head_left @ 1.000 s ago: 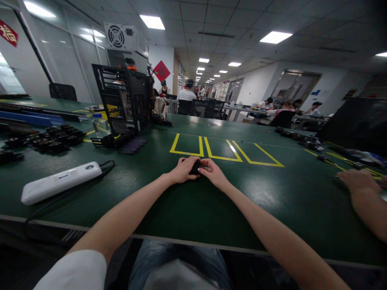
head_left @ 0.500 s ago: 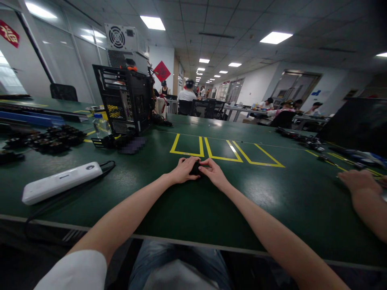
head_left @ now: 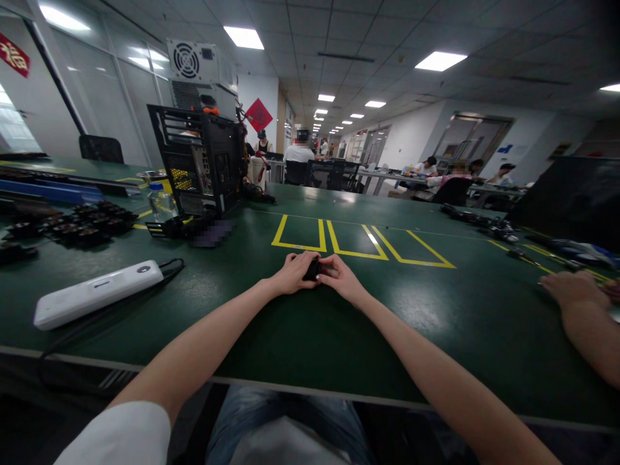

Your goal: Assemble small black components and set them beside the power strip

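Here on my feed, front and centre: a small, matte-black, blocky part [head_left: 312, 268], held between my two hands, just short of the tape marks. Its visible side looks dark and plain; my fingers cover the rest, so finer detail is lost, and I can't tell whether it touches the bench below. My left hand [head_left: 295, 274] curls over it, thumb along the near side; my right hand [head_left: 338, 276] pinches its right end between thumb and fingertips.

Under that, a smooth, dark-green bench [head_left: 320, 336], glossy where the ceiling lights catch it, with yellow tape outlines [head_left: 298, 247] just beyond my knuckles. Over left, a long white, rounded plastic device [head_left: 99, 294] trails a thin black cord [head_left: 183, 265]. Behind it: a jumbled heap of small black parts [head_left: 90, 223], a clear, blue-capped bottle [head_left: 162, 205] and an open black metal computer case [head_left: 225, 155], blocking my view farther back. Far right, another person's hand [head_left: 576, 289] rests at the bench.
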Action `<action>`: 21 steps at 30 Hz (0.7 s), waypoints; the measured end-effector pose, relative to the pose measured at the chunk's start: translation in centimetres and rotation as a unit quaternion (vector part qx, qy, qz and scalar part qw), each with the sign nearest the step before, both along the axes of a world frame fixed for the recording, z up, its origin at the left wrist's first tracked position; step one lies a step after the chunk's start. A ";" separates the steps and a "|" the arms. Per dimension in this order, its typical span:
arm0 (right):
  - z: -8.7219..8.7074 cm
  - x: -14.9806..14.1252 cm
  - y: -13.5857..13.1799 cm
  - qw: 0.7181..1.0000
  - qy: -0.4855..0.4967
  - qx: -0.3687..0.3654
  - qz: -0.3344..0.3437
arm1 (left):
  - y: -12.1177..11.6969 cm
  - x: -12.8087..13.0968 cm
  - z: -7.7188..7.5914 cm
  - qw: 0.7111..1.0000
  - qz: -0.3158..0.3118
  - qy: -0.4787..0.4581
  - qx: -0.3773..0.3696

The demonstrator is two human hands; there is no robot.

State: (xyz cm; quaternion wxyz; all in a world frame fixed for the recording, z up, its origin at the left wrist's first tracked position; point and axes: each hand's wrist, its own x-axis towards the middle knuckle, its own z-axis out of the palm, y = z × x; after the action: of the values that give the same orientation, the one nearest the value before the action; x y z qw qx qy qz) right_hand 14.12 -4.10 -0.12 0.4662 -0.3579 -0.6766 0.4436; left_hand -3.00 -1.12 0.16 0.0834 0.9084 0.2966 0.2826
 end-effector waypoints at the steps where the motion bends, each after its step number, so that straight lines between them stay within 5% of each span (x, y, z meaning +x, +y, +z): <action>1: 0.0 0.0 -0.1 1.000 0.000 0.007 0.000 | 0.0 0.0 0.0 1.000 0.000 0.001 -0.001; 14: 0.0 -0.3 0.4 0.998 -0.025 0.000 -0.057 | 0.2 0.0 -0.2 1.000 0.002 0.003 0.011; 21: -0.2 0.0 0.3 1.000 -0.004 -0.009 -0.011 | 0.0 -0.1 0.0 1.000 -0.004 0.003 0.000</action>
State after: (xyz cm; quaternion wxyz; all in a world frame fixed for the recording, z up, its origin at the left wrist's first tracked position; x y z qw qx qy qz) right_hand 14.11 -3.80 -0.29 0.4649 -0.3711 -0.6708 0.4429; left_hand -3.07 -1.12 0.18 0.0834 0.9103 0.2936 0.2795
